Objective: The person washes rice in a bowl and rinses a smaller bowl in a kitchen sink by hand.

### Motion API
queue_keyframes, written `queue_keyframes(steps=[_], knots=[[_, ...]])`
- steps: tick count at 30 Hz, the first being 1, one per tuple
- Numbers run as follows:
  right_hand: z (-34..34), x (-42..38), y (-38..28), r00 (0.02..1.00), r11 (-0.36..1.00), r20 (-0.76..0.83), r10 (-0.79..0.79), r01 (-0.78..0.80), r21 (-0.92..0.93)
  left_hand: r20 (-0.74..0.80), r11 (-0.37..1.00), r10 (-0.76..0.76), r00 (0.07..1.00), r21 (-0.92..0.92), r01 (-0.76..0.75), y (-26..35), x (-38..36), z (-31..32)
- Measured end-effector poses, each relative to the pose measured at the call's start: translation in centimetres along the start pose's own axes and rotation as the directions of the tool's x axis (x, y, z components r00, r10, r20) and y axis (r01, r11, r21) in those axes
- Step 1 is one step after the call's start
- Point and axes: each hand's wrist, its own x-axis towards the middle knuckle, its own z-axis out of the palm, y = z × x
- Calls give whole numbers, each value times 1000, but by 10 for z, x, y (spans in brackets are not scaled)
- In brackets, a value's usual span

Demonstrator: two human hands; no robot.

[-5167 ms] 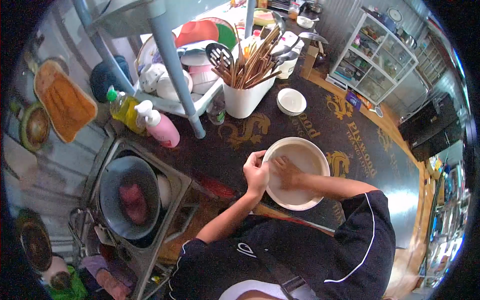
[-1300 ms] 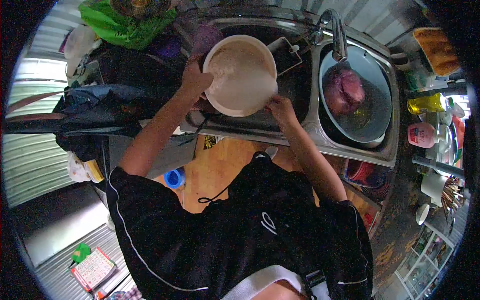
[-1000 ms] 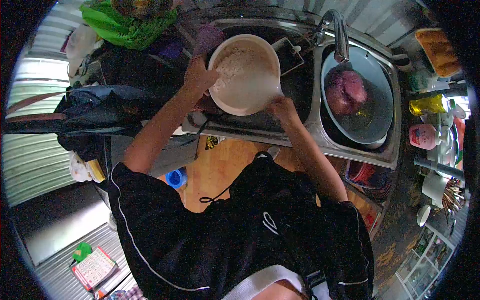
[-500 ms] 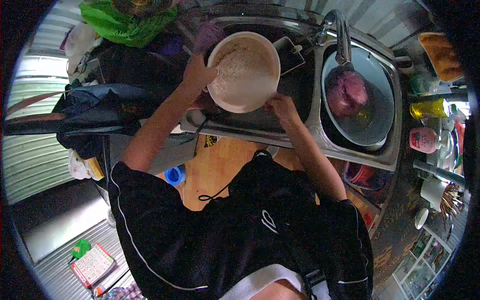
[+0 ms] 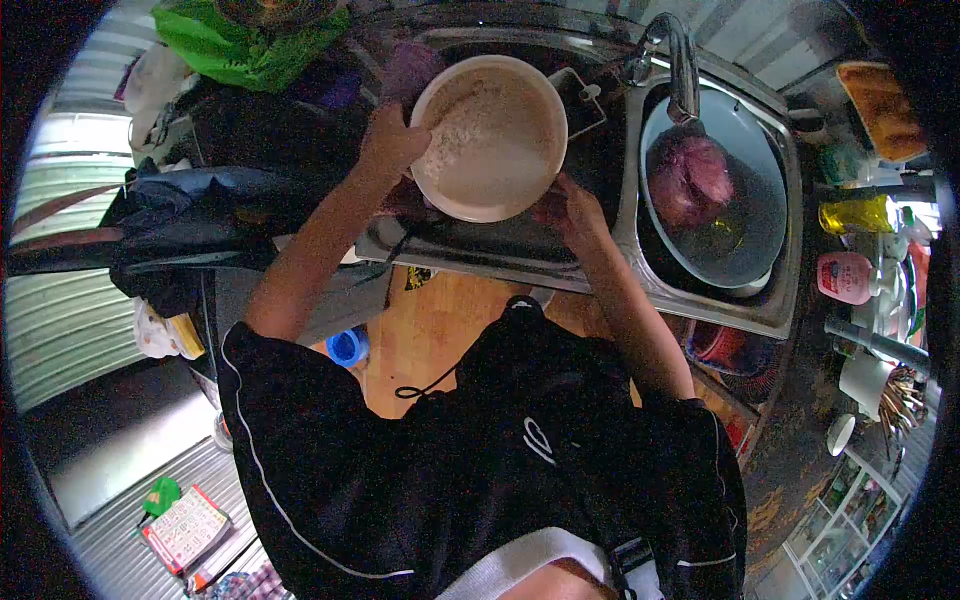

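Observation:
A round white bowl (image 5: 490,207) with pale grains, which look like rice, and cloudy liquid is held over the left sink basin. The grains (image 5: 462,125) are heaped toward its left side, and the liquid (image 5: 515,160) shows at the lower right. At the left rim, my left hand (image 5: 393,143) grips with the thumb over the edge; its other fingers are hidden. My right hand (image 5: 578,210) is closed against the lower right side, its fingertips partly hidden beneath the bowl.
To the right, a grey-blue basin (image 5: 755,190) in the second sink holds a pinkish-red lump (image 5: 690,180) under the faucet (image 5: 684,80). Yellow (image 5: 860,215) and pink (image 5: 845,277) bottles line the right counter. Upper left lies a green plastic bag (image 5: 235,50).
The bowl has risen slightly and appears a little larger, with both hands still on it. My right hand has shifted slightly to the right along its side.

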Motion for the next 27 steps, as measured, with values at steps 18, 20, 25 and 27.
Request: queue_keyframes(steps=[18,20,25,27], knots=[[7,-7,1,1000,1000,22,-11,11,7,30,992,-92,995,92,89,60,-2,-18],[6,-7,3,999,1000,29,-18,18,14,28,992,-51,998,113,48,55,0,-16],[4,-9,7,994,998,96,-47,43,44,-48,981,30,998,191,-20,64,-6,-17],[7,-11,7,993,993,102,-61,49,110,9,975,-32,999,222,29,80,-12,-25]])
